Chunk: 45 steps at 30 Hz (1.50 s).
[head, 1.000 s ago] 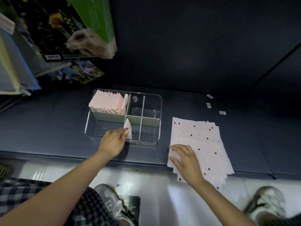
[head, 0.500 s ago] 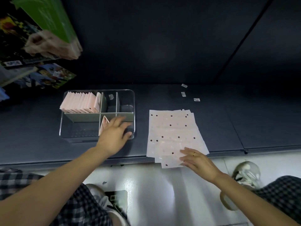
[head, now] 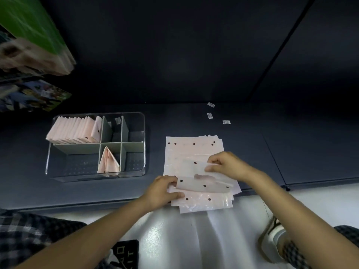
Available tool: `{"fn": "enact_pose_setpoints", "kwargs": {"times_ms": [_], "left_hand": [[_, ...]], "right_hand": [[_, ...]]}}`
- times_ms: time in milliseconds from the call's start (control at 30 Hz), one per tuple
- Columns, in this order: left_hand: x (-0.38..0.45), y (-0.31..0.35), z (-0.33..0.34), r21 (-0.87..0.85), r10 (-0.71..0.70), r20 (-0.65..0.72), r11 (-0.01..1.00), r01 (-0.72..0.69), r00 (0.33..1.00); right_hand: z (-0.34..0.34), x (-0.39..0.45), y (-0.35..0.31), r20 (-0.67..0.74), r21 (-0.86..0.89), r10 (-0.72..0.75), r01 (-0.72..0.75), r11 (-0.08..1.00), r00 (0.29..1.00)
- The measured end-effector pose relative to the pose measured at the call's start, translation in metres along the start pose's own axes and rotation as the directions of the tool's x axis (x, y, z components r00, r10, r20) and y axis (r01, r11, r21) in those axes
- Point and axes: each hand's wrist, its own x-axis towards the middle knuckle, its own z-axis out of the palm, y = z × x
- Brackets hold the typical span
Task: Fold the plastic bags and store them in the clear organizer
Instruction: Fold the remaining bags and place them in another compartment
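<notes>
Dark grey shelf [head: 194, 117] carries the clear organizer [head: 144, 152] at nine o'clock of the dotted bag stack [head: 194, 152], where left hand [head: 161, 191] and right hand [head: 227, 165] pinch the top bag [head: 204, 183], apparently to begin folding.

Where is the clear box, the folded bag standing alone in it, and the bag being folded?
clear organizer [head: 144, 144], head view, bare right wall.
lone folded bag [head: 108, 162], head view, middle of its front face.
top bag [head: 204, 185], head view, its lifted near half.
</notes>
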Motion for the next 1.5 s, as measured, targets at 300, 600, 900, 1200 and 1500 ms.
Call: {"fn": "enact_pose_setpoints", "kwargs": {"times_ms": [300, 600, 900, 1200, 1500], "left_hand": [[0.005, 0.002, 0.024, 0.128, -0.043, -0.346, 0.987, 0.092, 0.937], [-0.011, -0.01, 0.043, 0.709, 0.29, 0.142, 0.637, -0.302, 0.946], [-0.007, -0.021, 0.046, 0.732, 0.24, 0.212, 0.603, -0.317, 0.947], [-0.004, -0.019, 0.045, 0.781, 0.193, 0.25, 0.54, -0.315, 0.949], [-0.007, -0.018, 0.043, 0.788, 0.184, 0.227, 0.542, -0.291, 0.956]], "right_hand": [[0.018, 0.062, 0.01, 0.033, -0.286, 0.195, -0.177, 0.942, 0.98], [0.02, 0.076, 0.019, 0.072, -0.217, 0.222, -0.202, 0.955, 0.972], [0.021, 0.078, 0.017, 0.065, -0.14, 0.266, -0.255, 0.957, 0.962], [0.11, -0.009, -0.008, -0.415, -0.543, -0.337, 0.067, 0.837, 0.845], [0.114, -0.086, 0.057, -0.193, -0.656, -0.024, -0.111, 0.747, 0.981]]}}
